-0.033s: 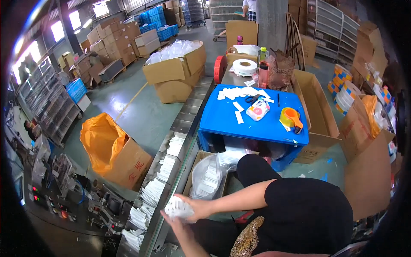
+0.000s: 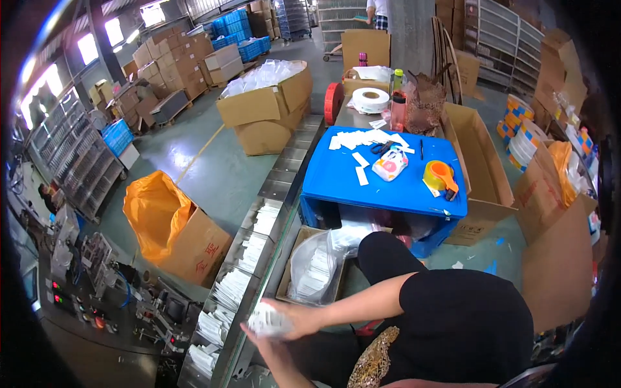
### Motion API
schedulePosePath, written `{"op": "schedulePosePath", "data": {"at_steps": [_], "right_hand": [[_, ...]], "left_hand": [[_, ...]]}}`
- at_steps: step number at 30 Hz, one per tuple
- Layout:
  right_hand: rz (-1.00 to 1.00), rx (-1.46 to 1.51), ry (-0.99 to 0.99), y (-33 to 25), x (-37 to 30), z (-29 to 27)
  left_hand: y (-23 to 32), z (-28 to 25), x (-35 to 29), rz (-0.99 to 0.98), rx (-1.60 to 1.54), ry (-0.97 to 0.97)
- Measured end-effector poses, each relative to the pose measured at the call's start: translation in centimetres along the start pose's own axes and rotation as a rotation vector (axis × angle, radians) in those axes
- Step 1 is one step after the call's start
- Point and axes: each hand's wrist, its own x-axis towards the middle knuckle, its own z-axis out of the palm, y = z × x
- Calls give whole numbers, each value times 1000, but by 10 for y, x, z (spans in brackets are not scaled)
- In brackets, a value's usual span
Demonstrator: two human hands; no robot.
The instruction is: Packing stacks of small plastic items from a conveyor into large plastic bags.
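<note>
Both hands are together at the lower centre, over the near edge of the metal channel. My right hand (image 2: 296,319), its forearm reaching in from the right, closes around a bundle of small white pieces (image 2: 268,321) with dark marks. My left hand (image 2: 264,344) grips the same bundle from below and the left. Blur hides the exact kind of the pieces. Beside the hands, a row of metal compartments (image 2: 275,186) holds stacks of similar white strips (image 2: 231,289). A clear plastic bag of white pieces (image 2: 317,270) sits in a carton just beyond my right hand.
A blue table (image 2: 381,187) bears white slips, scissors (image 2: 381,148), a soft packet (image 2: 391,164) and a tape dispenser (image 2: 441,176). Orange-lined carton (image 2: 194,249) and machinery (image 2: 97,323) stand left. A long open carton (image 2: 479,168) flanks the table's right. Another person (image 2: 377,13) stands far back.
The bundle and both hands have shifted very slightly downward, and the bundle has tilted a little. Both hands still hold it.
</note>
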Motion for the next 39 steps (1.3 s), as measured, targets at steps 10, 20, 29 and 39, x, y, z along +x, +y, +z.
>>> {"op": "schedulePosePath", "data": {"at_steps": [10, 20, 29, 39], "right_hand": [[-348, -211, -260, 14, -63, 66], [-510, -150, -228, 17, -81, 62], [-563, -80, -211, 25, -87, 63], [-700, -192, -25, 39, -92, 71]], "left_hand": [[-22, -19, -100, 67, 38, 459], [-10, 30, -125, 176, 372, 477], [-24, 8, -121, -12, 241, 610], [-19, 3, -122, -54, 205, 382]]}}
